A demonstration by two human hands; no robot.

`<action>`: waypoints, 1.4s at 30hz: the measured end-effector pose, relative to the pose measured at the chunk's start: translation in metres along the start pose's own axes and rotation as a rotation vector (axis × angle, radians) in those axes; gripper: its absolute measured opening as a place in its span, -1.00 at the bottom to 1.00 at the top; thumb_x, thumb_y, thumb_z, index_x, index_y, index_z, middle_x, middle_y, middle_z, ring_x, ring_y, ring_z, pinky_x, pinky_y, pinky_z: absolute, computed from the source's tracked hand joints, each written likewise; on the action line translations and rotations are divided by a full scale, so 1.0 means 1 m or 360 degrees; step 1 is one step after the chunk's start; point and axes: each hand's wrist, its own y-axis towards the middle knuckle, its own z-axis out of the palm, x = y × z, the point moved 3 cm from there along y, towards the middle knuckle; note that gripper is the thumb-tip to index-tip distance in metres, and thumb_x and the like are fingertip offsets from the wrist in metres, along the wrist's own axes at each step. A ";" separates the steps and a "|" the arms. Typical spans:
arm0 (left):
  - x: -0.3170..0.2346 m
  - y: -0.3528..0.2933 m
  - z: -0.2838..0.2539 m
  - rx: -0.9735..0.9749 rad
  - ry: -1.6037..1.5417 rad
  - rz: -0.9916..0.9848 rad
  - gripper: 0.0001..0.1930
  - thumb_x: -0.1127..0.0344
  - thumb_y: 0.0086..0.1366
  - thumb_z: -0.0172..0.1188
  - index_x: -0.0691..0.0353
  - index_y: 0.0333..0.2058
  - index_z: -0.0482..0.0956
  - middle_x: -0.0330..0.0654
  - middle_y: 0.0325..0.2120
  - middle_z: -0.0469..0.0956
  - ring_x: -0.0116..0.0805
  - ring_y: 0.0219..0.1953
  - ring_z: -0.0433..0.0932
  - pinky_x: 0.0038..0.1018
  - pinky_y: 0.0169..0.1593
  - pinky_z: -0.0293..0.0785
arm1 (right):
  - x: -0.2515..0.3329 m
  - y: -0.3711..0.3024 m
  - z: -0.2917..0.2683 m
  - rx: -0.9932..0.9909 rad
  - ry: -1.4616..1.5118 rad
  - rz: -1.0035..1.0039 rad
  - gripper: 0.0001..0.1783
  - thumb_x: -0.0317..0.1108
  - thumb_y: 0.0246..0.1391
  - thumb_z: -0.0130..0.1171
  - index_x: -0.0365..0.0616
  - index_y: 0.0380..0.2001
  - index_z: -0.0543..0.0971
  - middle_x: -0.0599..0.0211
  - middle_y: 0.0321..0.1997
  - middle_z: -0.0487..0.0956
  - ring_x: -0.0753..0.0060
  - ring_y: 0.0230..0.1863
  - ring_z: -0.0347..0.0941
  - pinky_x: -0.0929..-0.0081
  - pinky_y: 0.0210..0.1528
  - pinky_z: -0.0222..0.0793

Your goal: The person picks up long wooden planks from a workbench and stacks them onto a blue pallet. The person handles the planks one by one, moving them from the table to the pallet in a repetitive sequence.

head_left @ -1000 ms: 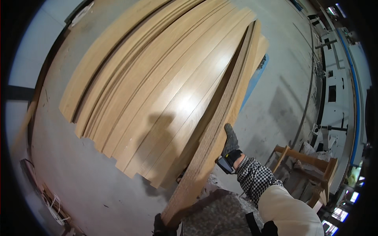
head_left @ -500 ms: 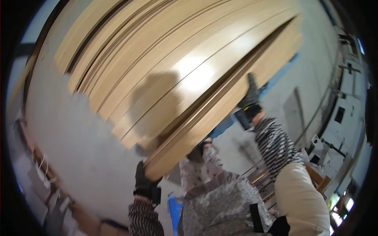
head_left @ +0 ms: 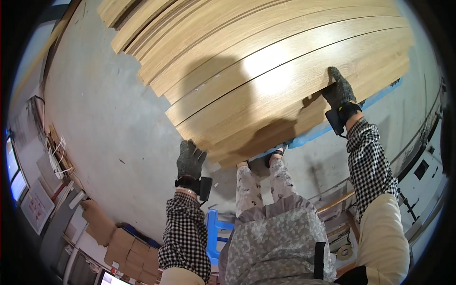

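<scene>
Pale wooden planks (head_left: 213, 76) lie side by side in a broad layer in front of me. Nearest to me, one wooden plank (head_left: 270, 88) rests almost flat beside the others, above a lower row of wood. My left hand (head_left: 191, 159), in a dark grey glove, is at this plank's left end, fingers slightly apart and bent against the corner. Farther right, my right hand (head_left: 341, 92), gloved too, grips the near edge. A digit lies over the top face, and its other fingers are mostly hidden. Each wrist wears a black strapped-on device.
Blue sheeting (head_left: 308, 138) shows under the stack's near edge, beside my feet. A blue stool (head_left: 212, 237) stands at my left leg. Flattened cardboard (head_left: 130, 254) and a coil of white cable (head_left: 58, 154) sit at left. Grey floor (head_left: 118, 118) surrounds the stack.
The near plank has gone from tilted up on edge to nearly flat against its neighbours. Both hands went with it, moving farther from me, and the view has shifted.
</scene>
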 end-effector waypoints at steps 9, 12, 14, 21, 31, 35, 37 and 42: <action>0.011 0.016 0.039 -0.0083 -0.0745 -0.0194 -0.30 -0.33 0.27 -0.32 0.12 0.11 0.31 -0.13 0.11 0.33 -0.17 0.21 0.21 -0.14 0.21 0.16 | 0.004 -0.001 0.009 -0.0067 0.3068 0.1044 -0.49 -0.30 0.05 0.25 -0.24 0.05 0.39 0.19 0.08 0.44 0.21 0.11 0.32 0.35 0.21 0.27; 0.012 0.015 0.039 -0.0048 -0.0716 -0.0185 -0.39 -0.19 0.30 -0.19 0.17 0.11 0.30 -0.14 0.12 0.31 -0.18 0.21 0.21 -0.16 0.22 0.15 | 0.007 -0.002 0.010 -0.0058 0.3062 0.0995 -0.45 -0.32 0.04 0.25 -0.25 0.09 0.37 0.21 0.11 0.43 0.23 0.11 0.34 0.37 0.22 0.26; -0.018 0.000 0.048 -0.0070 0.0520 0.0105 -0.50 0.00 0.32 -0.08 0.21 0.11 0.29 -0.15 0.12 0.29 -0.20 0.22 0.20 -0.19 0.22 0.17 | -0.003 -0.002 0.014 -0.0047 0.2633 0.0848 -0.44 -0.37 0.04 0.24 -0.25 0.11 0.35 0.24 0.12 0.42 0.29 0.10 0.34 0.40 0.21 0.27; 0.037 -0.059 0.033 0.0187 0.0031 -0.0252 -0.58 0.30 0.34 -0.05 0.20 0.17 0.27 -0.14 0.03 0.41 -0.27 0.04 0.38 -0.35 0.09 0.34 | 0.009 -0.021 -0.001 0.0197 0.2066 0.0890 -0.50 0.13 -0.03 0.23 -0.15 -0.38 0.62 0.18 -0.61 0.54 0.25 -0.59 0.46 0.36 -0.33 0.42; 0.001 -0.199 -0.021 0.1725 0.2173 0.0503 -0.57 0.30 0.24 0.06 0.24 0.10 0.40 -0.11 0.09 0.42 -0.22 0.14 0.37 -0.33 0.19 0.31 | 0.139 -0.293 0.084 0.0606 0.0819 -0.0606 -0.62 -0.28 0.15 -0.09 0.03 0.05 0.44 0.06 0.01 0.49 0.05 -0.04 0.43 0.21 -0.01 0.34; -0.038 -0.169 -0.018 0.1689 0.2155 0.1336 -0.52 0.18 0.14 0.21 0.16 0.05 0.45 -0.12 0.03 0.47 -0.19 0.09 0.41 -0.36 0.13 0.38 | 0.125 -0.394 0.057 0.0843 0.2672 0.0791 -0.61 -0.35 0.09 0.02 -0.16 0.02 0.44 0.10 -0.11 0.53 0.09 -0.13 0.45 0.25 -0.11 0.41; -0.090 -0.175 0.019 0.1792 0.2528 0.1807 -0.56 0.20 0.12 0.24 0.16 -0.01 0.48 -0.11 -0.10 0.53 -0.16 -0.03 0.49 -0.37 0.00 0.45 | 0.102 -0.435 0.065 0.0014 0.2425 0.0308 -0.67 -0.34 -0.04 0.10 -0.13 -0.14 0.51 0.15 -0.19 0.55 0.10 -0.17 0.47 0.30 -0.15 0.42; -0.191 -0.234 0.101 0.1739 0.2707 0.1671 -0.92 0.33 0.12 0.14 0.18 -0.42 0.50 -0.06 -0.53 0.52 -0.12 -0.43 0.54 -0.30 -0.32 0.44 | 0.075 -0.538 -0.024 -0.0391 0.1082 0.0467 -0.80 -0.28 -0.15 0.16 -0.05 -0.38 0.57 0.16 -0.28 0.56 0.02 -0.25 0.48 0.28 -0.24 0.38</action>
